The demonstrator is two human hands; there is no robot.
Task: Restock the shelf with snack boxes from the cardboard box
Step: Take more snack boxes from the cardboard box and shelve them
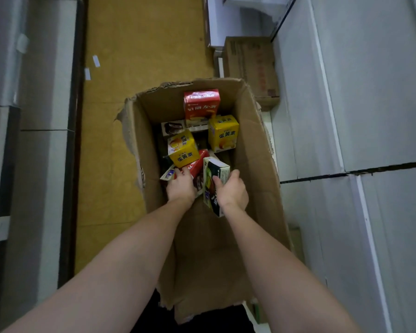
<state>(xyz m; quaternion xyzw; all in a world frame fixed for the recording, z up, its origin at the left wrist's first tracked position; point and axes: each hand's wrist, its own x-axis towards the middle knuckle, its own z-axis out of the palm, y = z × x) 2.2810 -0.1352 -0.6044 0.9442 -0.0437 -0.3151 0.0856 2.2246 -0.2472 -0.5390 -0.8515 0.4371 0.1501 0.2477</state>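
An open cardboard box [252, 150] stands on the floor with several snack boxes inside. My right hand [231, 191] grips a black-and-white snack box [214, 174], thumb on its face and fingers behind it. My left hand [181, 186] reaches down among the boxes and its fingers close on a red snack box [198, 162]; the fingertips are hidden. Above it lies a tilted yellow box [183, 150]. A second yellow box [223, 133] and an upright red box [201, 102] stand farther back.
White shelving [370, 104] runs along the right side. A sealed brown carton [252, 66] sits on the floor beyond the open box. Grey shelf units [34, 92] line the left. The yellow-brown floor [139, 44] forms the aisle between them.
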